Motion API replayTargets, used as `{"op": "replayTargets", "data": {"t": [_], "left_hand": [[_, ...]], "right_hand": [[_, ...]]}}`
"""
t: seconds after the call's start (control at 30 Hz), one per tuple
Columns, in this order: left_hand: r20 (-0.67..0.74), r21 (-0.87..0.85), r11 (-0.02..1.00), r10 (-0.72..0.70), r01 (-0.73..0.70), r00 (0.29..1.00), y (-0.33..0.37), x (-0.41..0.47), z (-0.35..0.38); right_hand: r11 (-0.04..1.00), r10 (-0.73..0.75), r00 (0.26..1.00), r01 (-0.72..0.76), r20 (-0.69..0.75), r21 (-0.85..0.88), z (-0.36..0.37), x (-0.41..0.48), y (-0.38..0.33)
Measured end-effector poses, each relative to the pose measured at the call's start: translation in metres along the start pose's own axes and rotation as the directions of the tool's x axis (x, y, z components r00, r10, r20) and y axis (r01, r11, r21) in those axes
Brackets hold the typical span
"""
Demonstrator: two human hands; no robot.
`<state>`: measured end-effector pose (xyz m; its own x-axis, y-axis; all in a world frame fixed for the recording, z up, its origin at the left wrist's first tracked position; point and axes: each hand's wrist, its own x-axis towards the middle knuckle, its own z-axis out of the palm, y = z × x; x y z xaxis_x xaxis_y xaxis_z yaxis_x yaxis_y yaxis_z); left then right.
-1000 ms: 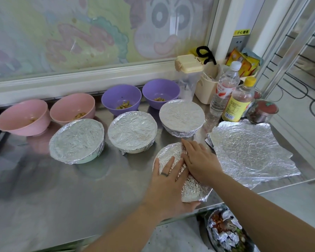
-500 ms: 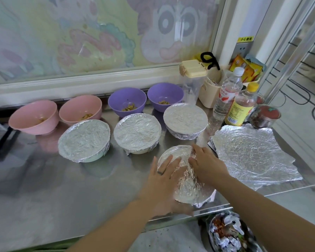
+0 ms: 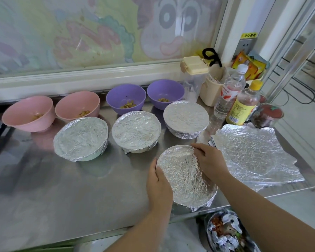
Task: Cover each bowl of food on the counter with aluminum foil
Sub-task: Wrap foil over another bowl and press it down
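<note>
A foil-covered bowl [image 3: 182,177] sits near the counter's front edge. My left hand [image 3: 158,184] cups its left rim and my right hand [image 3: 210,162] presses the foil down on its right rim. Behind it stand three more foil-covered bowls [image 3: 80,137] [image 3: 135,130] [image 3: 185,117]. At the back are two pink bowls [image 3: 27,113] [image 3: 77,104] and two purple bowls [image 3: 125,96] [image 3: 165,91], all uncovered with a little food inside. Loose foil sheets [image 3: 251,153] lie stacked flat to the right.
Two bottles [image 3: 229,93] [image 3: 244,104], a clear lidded container [image 3: 194,77], a beige caddy [image 3: 210,88] and a jar [image 3: 267,115] crowd the back right. A bin with foil scraps [image 3: 225,233] is below the steel counter's front edge [image 3: 80,239]. A window ledge runs behind.
Both hands have slid off the top of the foil to the bowl's left and right rims. The camera has shifted slightly.
</note>
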<state>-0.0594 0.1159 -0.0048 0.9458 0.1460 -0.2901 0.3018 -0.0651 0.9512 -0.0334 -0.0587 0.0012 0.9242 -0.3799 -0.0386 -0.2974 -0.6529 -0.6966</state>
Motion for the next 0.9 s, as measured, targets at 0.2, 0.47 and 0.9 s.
{"op": "replayTargets", "data": {"t": [0.2,0.47,0.9], "left_hand": [[-0.031,-0.095,0.994,-0.051,0.048,0.998,-0.001,0.0,0.003],[0.027,-0.204,0.972,-0.114,0.117,0.993,0.001,0.001,0.002],[0.188,0.04,0.999,-0.036,0.029,0.981,0.004,0.022,-0.009]], "right_hand": [[0.999,0.008,1.0,-0.008,-0.004,0.042,0.001,0.0,0.001],[0.999,0.0,1.0,0.0,-0.004,0.04,0.001,-0.001,0.0],[0.857,-0.22,0.782,0.441,0.583,-0.268,0.01,0.042,-0.062]]}}
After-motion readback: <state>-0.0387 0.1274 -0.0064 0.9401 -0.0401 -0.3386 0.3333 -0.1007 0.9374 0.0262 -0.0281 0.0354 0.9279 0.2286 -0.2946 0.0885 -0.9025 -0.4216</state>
